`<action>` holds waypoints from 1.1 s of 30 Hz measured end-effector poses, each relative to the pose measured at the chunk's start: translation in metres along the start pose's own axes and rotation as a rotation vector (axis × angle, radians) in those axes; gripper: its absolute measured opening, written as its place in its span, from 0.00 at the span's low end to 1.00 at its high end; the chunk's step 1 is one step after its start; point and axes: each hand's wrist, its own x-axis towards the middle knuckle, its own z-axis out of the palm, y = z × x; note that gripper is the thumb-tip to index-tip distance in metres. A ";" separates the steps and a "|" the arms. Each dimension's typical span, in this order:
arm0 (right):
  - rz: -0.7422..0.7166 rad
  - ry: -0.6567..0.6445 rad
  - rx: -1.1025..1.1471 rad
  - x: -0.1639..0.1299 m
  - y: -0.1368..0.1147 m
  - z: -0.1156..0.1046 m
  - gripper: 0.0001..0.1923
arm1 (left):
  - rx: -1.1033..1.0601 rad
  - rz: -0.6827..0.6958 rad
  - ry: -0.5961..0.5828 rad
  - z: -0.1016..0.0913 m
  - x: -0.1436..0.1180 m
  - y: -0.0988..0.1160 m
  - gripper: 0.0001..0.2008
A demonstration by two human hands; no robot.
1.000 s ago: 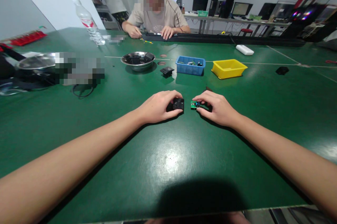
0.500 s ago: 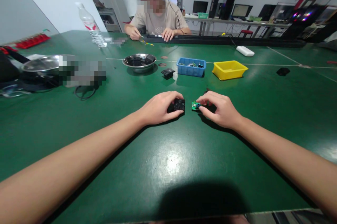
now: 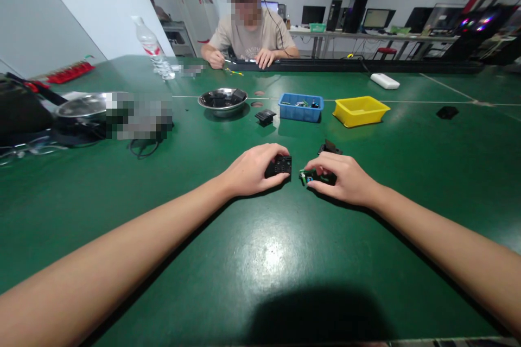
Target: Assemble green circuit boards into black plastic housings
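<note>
My left hand [image 3: 260, 169] grips a small black plastic housing [image 3: 284, 165] between thumb and fingers; its ribbed or slotted face points to the right. Across a short gap, my right hand [image 3: 341, 176] is closed on a small green circuit board [image 3: 308, 177] with a blue part on it. The board is tilted, and the fingers cover some of it. Just behind my right fingers lies a black plastic piece [image 3: 329, 147], partly hidden by the hand. Both hands rest low over the green table [image 3: 228, 249].
Farther back stand a steel bowl [image 3: 207, 109] of black parts, a black plastic part [image 3: 265, 117], a blue bin [image 3: 301, 114] of small components and a yellow bin [image 3: 361, 117]. A co-worker [image 3: 254, 37] sits opposite. A water bottle [image 3: 157, 54] stands at the back left.
The circuit board in my right hand has turned from lying fairly flat to a tilted position. My left hand keeps its hold on the black housing. The whole view has shifted slightly.
</note>
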 end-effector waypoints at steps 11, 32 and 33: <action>0.114 -0.018 -0.077 0.001 0.007 0.006 0.07 | -0.009 -0.021 -0.016 0.000 0.000 0.000 0.16; 0.032 -0.065 0.003 0.000 0.000 0.002 0.07 | -0.007 -0.024 -0.017 -0.001 0.000 0.001 0.15; 0.048 -0.048 -0.009 0.000 0.000 0.002 0.06 | -0.007 -0.021 -0.018 -0.001 0.000 0.001 0.15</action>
